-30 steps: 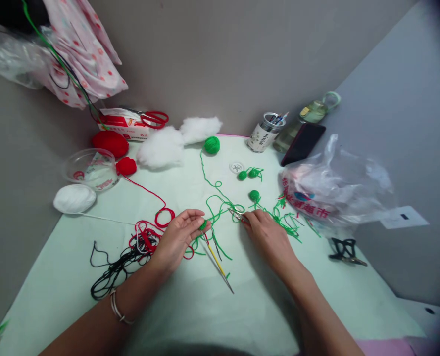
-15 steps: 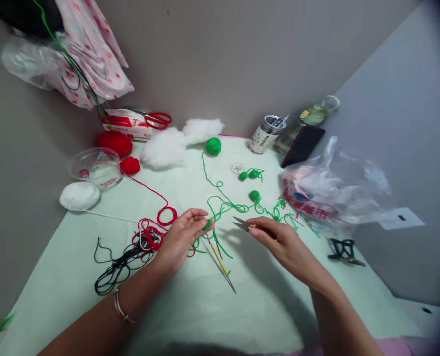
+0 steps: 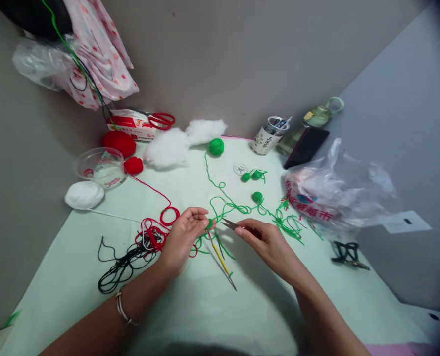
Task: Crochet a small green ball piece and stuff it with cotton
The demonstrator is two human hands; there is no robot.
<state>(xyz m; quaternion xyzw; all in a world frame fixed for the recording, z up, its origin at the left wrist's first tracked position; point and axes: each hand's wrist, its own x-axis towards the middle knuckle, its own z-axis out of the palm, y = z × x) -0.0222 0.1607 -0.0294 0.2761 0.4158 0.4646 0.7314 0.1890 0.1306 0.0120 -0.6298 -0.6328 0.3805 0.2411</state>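
Between the thumb and fingers of my left hand [image 3: 184, 236] is a small green crocheted piece [image 3: 210, 224]. A crochet hook with a yellow grip [image 3: 220, 258] slants down and right from just below that piece; whether it hangs from it or lies on the table I cannot tell. My right hand [image 3: 260, 235] is closed around a small pair of scissors [image 3: 229, 224], their handles hidden by my fingers. The blades are slightly apart and point left at the green yarn [image 3: 238, 207] beside the piece.
Red yarn [image 3: 170, 216] and black cord [image 3: 119, 269] lie tangled at left. Behind are a clear plastic tub [image 3: 79, 170], white stuffing [image 3: 168, 148] and a green yarn ball [image 3: 216, 147]. At right sit a plastic bag [image 3: 338, 193], a phone [image 3: 307, 147] and a black claw clip [image 3: 348, 254].
My right hand has brought the scissors left, closer to the crocheted piece and its yarn. My left hand keeps its hold. The whole view has shifted slightly.
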